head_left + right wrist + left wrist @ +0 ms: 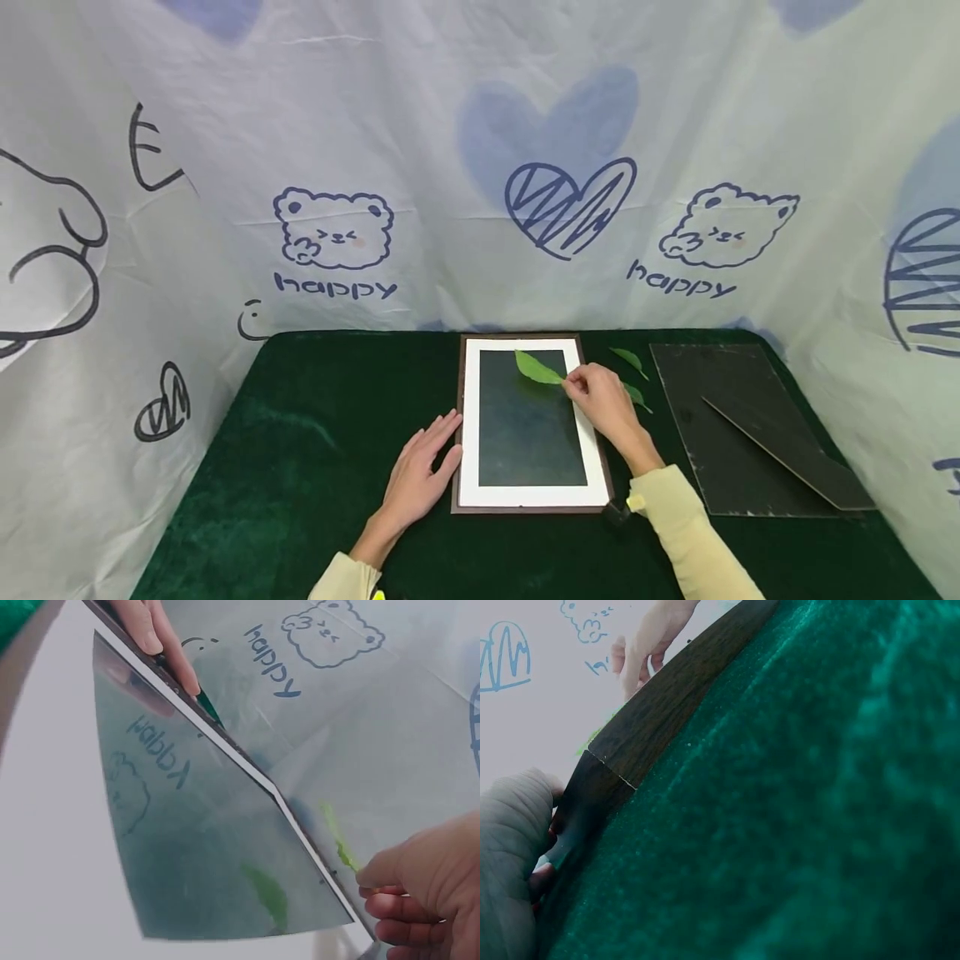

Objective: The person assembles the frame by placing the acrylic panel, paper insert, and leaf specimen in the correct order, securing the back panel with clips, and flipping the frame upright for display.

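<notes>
A picture frame (532, 510) with a dark brown edge and a white mat (471, 433) lies on the green cloth, its glass (528, 442) showing dark green. Between thumb and fingers, my right hand (606, 404) pinches the stem end of a green leaf (537, 368) over the upper part of the glass. In the right wrist view the leaf (339, 838) appears above the surface, with its reflection in the glass. My left hand (420, 475) rests at the frame's left side, fingertips touching the edge and fingers fairly straight.
Two more leaves (628, 358) lie right of the frame, partly behind my right hand. Farther right is a dark backing board (738, 450) with a raised flap (787, 454). A printed white curtain (420, 150) surrounds the cloth-covered table (300, 467).
</notes>
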The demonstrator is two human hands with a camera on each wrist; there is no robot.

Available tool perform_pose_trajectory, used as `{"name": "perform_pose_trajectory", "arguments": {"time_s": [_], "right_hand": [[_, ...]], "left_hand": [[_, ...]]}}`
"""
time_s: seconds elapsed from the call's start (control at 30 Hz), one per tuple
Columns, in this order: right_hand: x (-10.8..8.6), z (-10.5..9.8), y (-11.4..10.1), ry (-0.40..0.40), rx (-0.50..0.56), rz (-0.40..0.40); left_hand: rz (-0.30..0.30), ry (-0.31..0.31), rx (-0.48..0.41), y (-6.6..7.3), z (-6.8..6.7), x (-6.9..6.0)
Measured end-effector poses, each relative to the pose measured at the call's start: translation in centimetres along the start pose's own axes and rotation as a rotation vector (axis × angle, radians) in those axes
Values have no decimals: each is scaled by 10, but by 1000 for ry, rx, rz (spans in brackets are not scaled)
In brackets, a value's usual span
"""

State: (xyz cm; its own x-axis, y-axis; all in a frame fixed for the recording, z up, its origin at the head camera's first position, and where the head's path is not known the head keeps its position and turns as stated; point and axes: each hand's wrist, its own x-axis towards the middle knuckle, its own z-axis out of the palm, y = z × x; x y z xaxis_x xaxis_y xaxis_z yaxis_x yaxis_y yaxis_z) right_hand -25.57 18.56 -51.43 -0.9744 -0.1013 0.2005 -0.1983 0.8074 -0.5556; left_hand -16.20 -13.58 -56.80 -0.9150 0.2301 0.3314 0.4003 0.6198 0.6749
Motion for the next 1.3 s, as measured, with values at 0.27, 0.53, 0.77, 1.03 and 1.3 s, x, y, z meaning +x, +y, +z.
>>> {"name": "perform_pose_trajectory", "arguments": {"time_s": [0.27,0.53,0.77,1.03,1.3], "right_hand": [[13,15,-3,10,-18,-14],[14,24,4,58,-16,-38],[14,26,8,109,32,-29],[14,28,9,109,49,-45],[16,29,6,54,66,-63]], "left_hand": [[-47,-40,5,-4,0,0],[-49,-47,12,-2,1,1],[-37,-25,9,-1,0,2],[-42,-21,2,-1,0,4],[-59,-34,3,-3,0,3]]}}
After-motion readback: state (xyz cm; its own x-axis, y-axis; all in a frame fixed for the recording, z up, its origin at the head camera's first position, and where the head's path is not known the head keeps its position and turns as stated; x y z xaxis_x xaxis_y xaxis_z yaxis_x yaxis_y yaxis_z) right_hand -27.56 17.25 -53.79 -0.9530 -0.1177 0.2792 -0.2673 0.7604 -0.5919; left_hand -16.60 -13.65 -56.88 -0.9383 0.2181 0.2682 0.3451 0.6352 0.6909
